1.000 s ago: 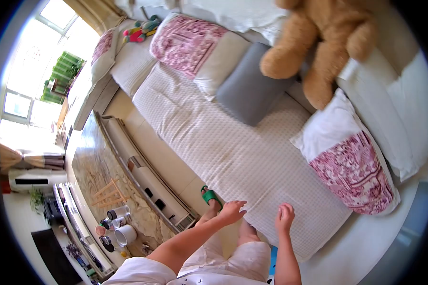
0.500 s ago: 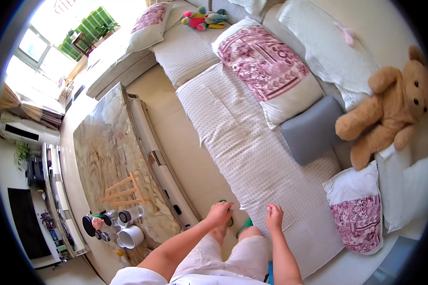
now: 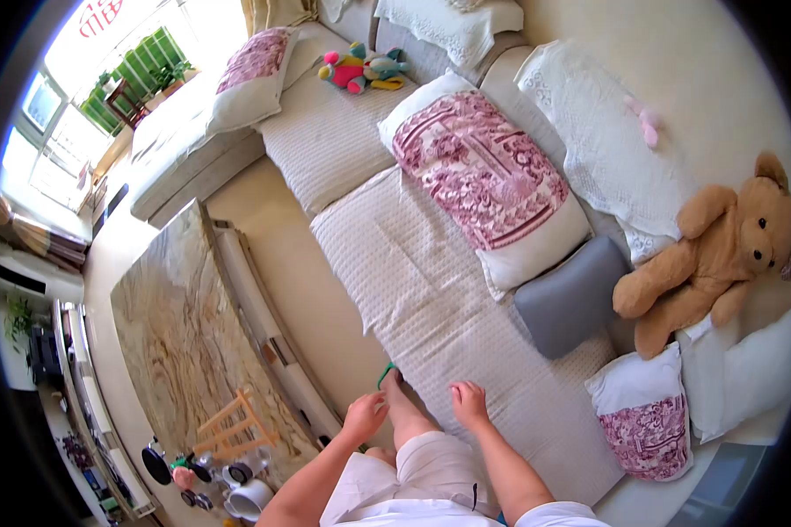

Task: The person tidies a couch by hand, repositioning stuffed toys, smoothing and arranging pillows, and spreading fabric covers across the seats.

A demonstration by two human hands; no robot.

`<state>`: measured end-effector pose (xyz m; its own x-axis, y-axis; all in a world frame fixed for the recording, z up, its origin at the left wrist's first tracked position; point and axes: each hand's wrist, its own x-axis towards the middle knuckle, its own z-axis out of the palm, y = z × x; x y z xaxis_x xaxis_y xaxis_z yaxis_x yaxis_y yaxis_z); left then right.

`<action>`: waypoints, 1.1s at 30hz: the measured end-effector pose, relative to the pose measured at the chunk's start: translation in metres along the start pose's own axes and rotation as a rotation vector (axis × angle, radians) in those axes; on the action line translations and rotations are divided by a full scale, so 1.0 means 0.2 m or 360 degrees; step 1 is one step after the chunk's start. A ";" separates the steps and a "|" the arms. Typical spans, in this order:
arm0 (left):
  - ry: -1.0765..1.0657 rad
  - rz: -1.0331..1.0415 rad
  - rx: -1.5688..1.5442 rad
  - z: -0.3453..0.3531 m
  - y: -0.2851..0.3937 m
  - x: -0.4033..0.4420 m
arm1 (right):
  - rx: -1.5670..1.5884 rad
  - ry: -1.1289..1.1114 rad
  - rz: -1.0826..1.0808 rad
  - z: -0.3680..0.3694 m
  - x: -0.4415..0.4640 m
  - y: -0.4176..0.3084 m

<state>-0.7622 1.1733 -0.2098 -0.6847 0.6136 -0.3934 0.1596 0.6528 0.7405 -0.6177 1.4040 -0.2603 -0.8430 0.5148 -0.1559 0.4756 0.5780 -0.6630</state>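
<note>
My left hand (image 3: 366, 418) hangs in the air in front of my shorts, its fingers curled loosely with nothing visible in them. My right hand (image 3: 470, 405) is curled into a loose fist above the quilted white sofa cover (image 3: 431, 325), and I see nothing in it. Whether it touches the cover I cannot tell. Beyond it on the sofa lie a grey cushion (image 3: 571, 299) and a large pillow (image 3: 483, 162) with a purple-red print. A brown teddy bear (image 3: 712, 255) leans at the right side.
A marble-topped coffee table (image 3: 180, 325) stands on my left, carrying a small wooden rack (image 3: 235, 428), a white mug (image 3: 251, 499) and several jars. A smaller printed pillow (image 3: 643, 430) is at the right. Colourful plush toys (image 3: 360, 68) lie on the far sofa section.
My view has shifted, so the sofa and table sit lower and further left. One leg is now forward. Both hands have moved left in view, and the left hand's fingers are more curled.
</note>
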 end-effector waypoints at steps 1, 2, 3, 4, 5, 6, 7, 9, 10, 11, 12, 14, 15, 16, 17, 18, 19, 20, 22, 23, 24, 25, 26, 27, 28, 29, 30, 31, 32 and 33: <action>-0.0036 -0.0006 0.0014 -0.03 0.01 0.08 | 0.0001 0.0024 -0.0003 -0.01 0.07 0.00; -0.0071 -0.0011 0.0031 -0.07 0.03 0.18 | 0.0000 0.0044 0.0005 -0.01 0.16 -0.02; -0.0081 0.0005 0.0043 -0.10 0.04 0.27 | 0.0000 0.0055 0.0026 -0.02 0.23 -0.03; -0.0125 0.0009 0.0019 -0.12 0.04 0.35 | -0.0047 0.0085 0.0091 -0.03 0.30 -0.02; -0.0173 0.0009 -0.0010 -0.14 0.07 0.42 | -0.0050 0.0096 0.0117 -0.04 0.37 -0.02; -0.0194 0.0024 -0.0012 -0.16 0.10 0.50 | 0.0012 0.0116 0.0097 -0.07 0.46 -0.01; -0.0172 0.0034 -0.0005 -0.19 0.12 0.57 | 0.0075 0.0132 0.0076 -0.09 0.54 0.00; -0.0176 0.0038 0.0003 -0.24 0.16 0.67 | 0.0077 0.0169 0.0093 -0.14 0.70 0.01; -0.0171 0.0047 -0.0047 -0.26 0.17 0.73 | 0.0084 0.0203 0.0081 -0.17 0.79 0.01; -0.0164 0.0059 -0.0094 -0.28 0.19 0.79 | 0.0084 0.0213 0.0095 -0.20 0.87 0.01; -0.0186 0.0044 -0.0083 -0.30 0.22 0.83 | 0.0105 0.0261 0.0143 -0.22 0.95 0.01; -0.0238 0.0058 -0.0031 -0.31 0.22 0.92 | 0.0134 0.0331 0.0212 -0.25 1.11 0.02; -0.0276 0.0066 0.0007 -0.32 0.22 0.97 | 0.0156 0.0405 0.0229 -0.27 1.19 0.04; -0.0303 0.0084 0.0020 -0.32 0.23 1.00 | 0.0176 0.0479 0.0249 -0.29 1.27 0.05; -0.0325 0.0096 0.0015 -0.32 0.24 1.04 | 0.0177 0.0507 0.0276 -0.31 1.34 0.06; -0.0349 0.0108 0.0012 -0.33 0.24 1.09 | 0.0121 0.0554 0.0265 -0.34 1.42 0.06; -0.0384 0.0125 0.0028 -0.33 0.25 1.15 | 0.0065 0.0597 0.0259 -0.36 1.50 0.07; -0.0445 0.0067 -0.0019 -0.34 0.25 1.20 | -0.0055 0.0709 0.0234 -0.37 1.57 0.08; -0.0565 0.0018 -0.0036 -0.35 0.25 1.28 | -0.0177 0.0839 0.0274 -0.41 1.70 0.06; -0.0597 0.0058 0.0018 -0.37 0.26 1.34 | -0.0276 0.0854 0.0348 -0.47 1.77 0.02; -0.0628 0.0094 0.0068 -0.39 0.26 1.40 | -0.0374 0.0858 0.0422 -0.50 1.84 0.00; -0.0669 0.0100 0.0084 -0.42 0.25 1.45 | -0.0375 0.0866 0.0467 -0.50 1.91 0.00; -0.0692 0.0095 0.0067 -0.44 0.25 1.50 | -0.0521 0.0801 0.0558 -0.50 1.96 0.01; -0.0708 0.0090 0.0051 -0.47 0.25 1.55 | -0.0663 0.0732 0.0643 -0.50 2.01 0.01; -0.0732 0.0098 0.0068 -0.51 0.25 1.60 | -0.0690 0.0691 0.0722 -0.49 2.06 0.03; -0.0732 0.0051 0.0049 -0.58 0.30 1.65 | -0.0682 0.0705 0.0753 -0.47 2.10 0.06; -0.0732 0.0004 0.0031 -0.64 0.33 1.70 | -0.0811 0.0687 0.0786 -0.45 2.13 0.10; -0.0757 0.0016 0.0050 -0.67 0.30 1.75 | -0.0941 0.0664 0.0820 -0.43 2.16 0.14; -0.0741 -0.0001 0.0082 -0.71 0.24 1.79 | -0.1135 0.0905 0.0738 -0.41 2.20 0.18; -0.0724 -0.0017 0.0111 -0.75 0.18 1.84 | -0.1135 0.0913 0.0768 -0.41 2.24 0.22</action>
<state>-1.1146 1.3564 -0.2460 -0.3070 0.7290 -0.6117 0.2125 0.6791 0.7026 -0.9529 1.7121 -0.2994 -0.3657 0.9076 0.2062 0.9271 0.3748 -0.0056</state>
